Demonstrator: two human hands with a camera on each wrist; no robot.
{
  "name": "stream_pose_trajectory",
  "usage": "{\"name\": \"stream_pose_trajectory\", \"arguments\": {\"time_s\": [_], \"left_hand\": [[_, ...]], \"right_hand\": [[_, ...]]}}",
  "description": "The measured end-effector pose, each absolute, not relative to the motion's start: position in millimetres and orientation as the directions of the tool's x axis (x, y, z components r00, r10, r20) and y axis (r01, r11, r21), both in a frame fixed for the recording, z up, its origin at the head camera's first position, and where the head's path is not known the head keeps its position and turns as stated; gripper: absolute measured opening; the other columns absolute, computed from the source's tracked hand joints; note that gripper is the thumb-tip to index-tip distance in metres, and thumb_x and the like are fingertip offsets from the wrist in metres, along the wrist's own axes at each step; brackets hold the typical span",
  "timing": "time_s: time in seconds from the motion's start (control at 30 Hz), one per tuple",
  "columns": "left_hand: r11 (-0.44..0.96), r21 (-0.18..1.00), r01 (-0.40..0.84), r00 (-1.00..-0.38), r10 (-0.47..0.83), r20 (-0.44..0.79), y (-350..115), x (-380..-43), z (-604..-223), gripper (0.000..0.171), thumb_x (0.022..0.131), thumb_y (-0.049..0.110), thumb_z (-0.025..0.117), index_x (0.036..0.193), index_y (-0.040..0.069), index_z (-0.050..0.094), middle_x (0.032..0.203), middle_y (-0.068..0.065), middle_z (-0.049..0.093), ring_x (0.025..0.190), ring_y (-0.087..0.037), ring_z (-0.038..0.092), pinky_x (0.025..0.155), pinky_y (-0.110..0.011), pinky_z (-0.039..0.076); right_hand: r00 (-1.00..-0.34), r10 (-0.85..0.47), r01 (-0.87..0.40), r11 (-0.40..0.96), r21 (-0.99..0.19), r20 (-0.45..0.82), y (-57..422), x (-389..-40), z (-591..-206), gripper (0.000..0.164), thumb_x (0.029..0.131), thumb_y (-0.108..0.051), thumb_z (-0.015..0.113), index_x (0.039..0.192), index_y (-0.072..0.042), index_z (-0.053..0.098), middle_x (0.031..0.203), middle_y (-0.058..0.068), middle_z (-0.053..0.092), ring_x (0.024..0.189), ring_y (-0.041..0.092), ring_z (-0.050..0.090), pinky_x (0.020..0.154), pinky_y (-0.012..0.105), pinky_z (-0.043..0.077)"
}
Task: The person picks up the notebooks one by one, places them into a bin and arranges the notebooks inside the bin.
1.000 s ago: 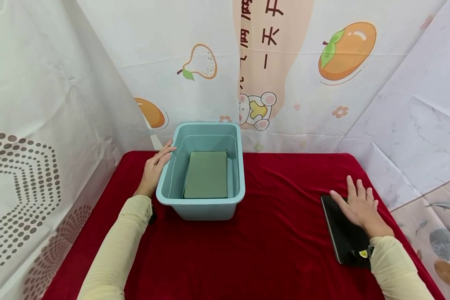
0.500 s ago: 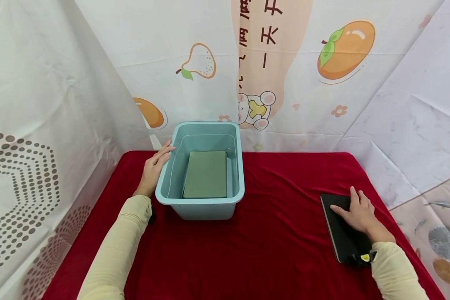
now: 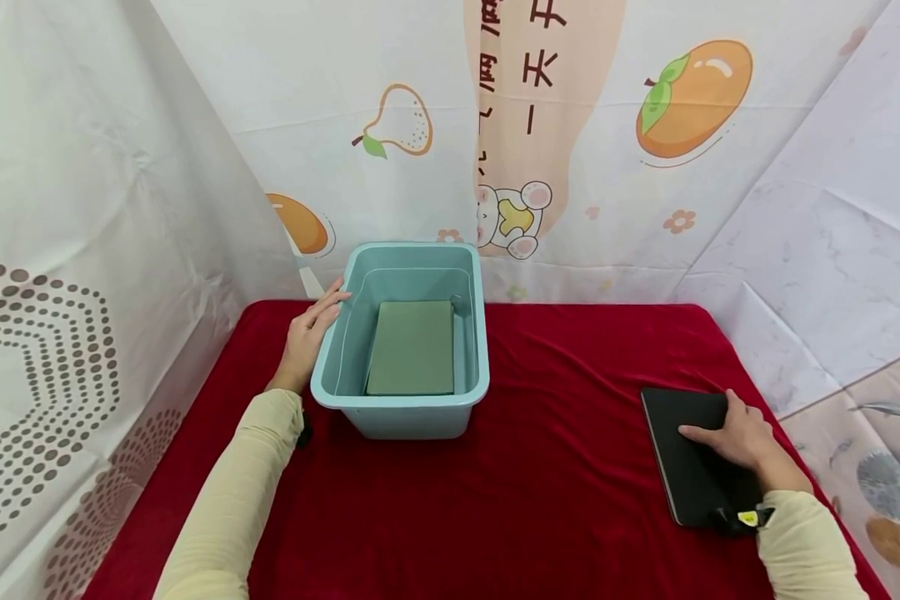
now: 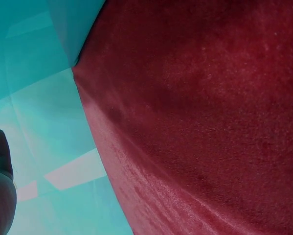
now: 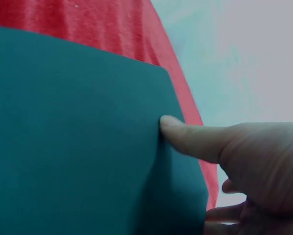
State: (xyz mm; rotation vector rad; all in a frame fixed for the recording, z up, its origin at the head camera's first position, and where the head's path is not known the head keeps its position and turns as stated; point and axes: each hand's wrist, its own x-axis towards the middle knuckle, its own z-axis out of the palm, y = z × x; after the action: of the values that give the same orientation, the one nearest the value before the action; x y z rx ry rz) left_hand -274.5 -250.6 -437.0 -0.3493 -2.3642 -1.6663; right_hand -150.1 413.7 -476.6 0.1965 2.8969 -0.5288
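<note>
A light blue plastic bin point(image 3: 401, 423) stands on the table, its left rim touched by my left hand point(image 3: 305, 340) with the fingers extended. Inside the bin, flat on the bottom, lies a green hardcover book point(image 3: 412, 348). At the right of the table is a black notebook point(image 3: 682, 442) with a pale page edge along its left side. My right hand point(image 3: 742, 435) is at its right edge, the thumb point(image 5: 185, 134) pressed on the cover and the other fingers curled at the edge, partly hidden. In the left wrist view, only part of the left hand point(image 4: 0, 196) shows.
A red velvet cloth point(image 3: 540, 483) covers the table, lightly wrinkled. Behind it hangs a white curtain point(image 3: 570, 275) printed with fruit, close to the bin's far side. More hanging sheets flank the table at left and right.
My right hand has moved from lying spread over the black notebook to its right edge, fingers bending round it. The left hand and bin stay where they were.
</note>
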Motion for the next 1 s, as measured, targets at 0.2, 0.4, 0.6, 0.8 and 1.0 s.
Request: {"name": "stream_pose_trajectory", "arguments": {"time_s": [0.2,0.4,0.6,0.8,1.0], "left_hand": [[0.334,0.885,0.324,-0.945,0.065,0.321,-251.4,-277.1,-437.1,0.041,0.108,0.041,0.048,0.141,0.023,0.063,0.161,0.016,0.042,0.153,-0.008,0.035,0.126,-0.05,0.029],[0.354,0.878,0.321,-0.945,0.06,0.322,-251.1,-276.6,-436.7,0.041,0.108,0.041,0.047,0.141,0.023,0.063,0.161,0.017,0.042,0.153,-0.007,0.035,0.126,-0.05,0.029],[0.357,0.879,0.316,-0.947,0.066,0.314,-251.8,-275.4,-438.5,0.041,0.108,0.041,0.047,0.141,0.023,0.063,0.161,0.016,0.042,0.153,-0.008,0.034,0.125,-0.05,0.03],[0.341,0.886,0.314,-0.948,0.067,0.31,-251.2,-273.0,-437.6,0.041,0.108,0.039,0.046,0.142,0.022,0.062,0.161,0.015,0.042,0.154,-0.01,0.034,0.124,-0.052,0.031],[0.34,0.88,0.332,-0.942,0.076,0.326,-250.6,-273.2,-435.2,0.041,0.109,0.036,0.047,0.143,0.018,0.062,0.162,0.011,0.041,0.154,-0.012,0.034,0.125,-0.047,0.032]], "right_hand": [[-0.956,0.125,0.204,0.933,-0.295,-0.266,420.4,-147.6,-467.0,0.114,0.083,-0.058,0.074,0.141,0.027,0.024,0.127,0.057,0.035,0.111,0.068,0.039,0.092,0.074,0.041],[-0.931,0.14,0.235,0.936,-0.261,-0.338,425.2,-151.1,-466.5,0.12,0.081,-0.068,0.072,0.137,0.03,0.029,0.127,0.057,0.036,0.111,0.068,0.04,0.094,0.073,0.041],[-0.925,0.107,0.217,0.937,-0.275,-0.365,428.9,-151.1,-469.5,0.118,0.083,-0.066,0.071,0.139,0.029,0.028,0.133,0.055,0.039,0.112,0.065,0.046,0.095,0.071,0.045],[-0.945,0.137,0.224,0.933,-0.282,-0.298,427.8,-146.7,-471.0,0.115,0.082,-0.062,0.074,0.138,0.028,0.03,0.132,0.054,0.041,0.112,0.067,0.046,0.093,0.071,0.044],[-0.966,0.163,0.232,0.89,-0.392,-0.203,427.7,-141.0,-476.4,0.12,0.082,-0.054,0.078,0.149,0.023,0.015,0.14,0.056,0.028,0.122,0.07,0.033,0.099,0.076,0.037]]}}
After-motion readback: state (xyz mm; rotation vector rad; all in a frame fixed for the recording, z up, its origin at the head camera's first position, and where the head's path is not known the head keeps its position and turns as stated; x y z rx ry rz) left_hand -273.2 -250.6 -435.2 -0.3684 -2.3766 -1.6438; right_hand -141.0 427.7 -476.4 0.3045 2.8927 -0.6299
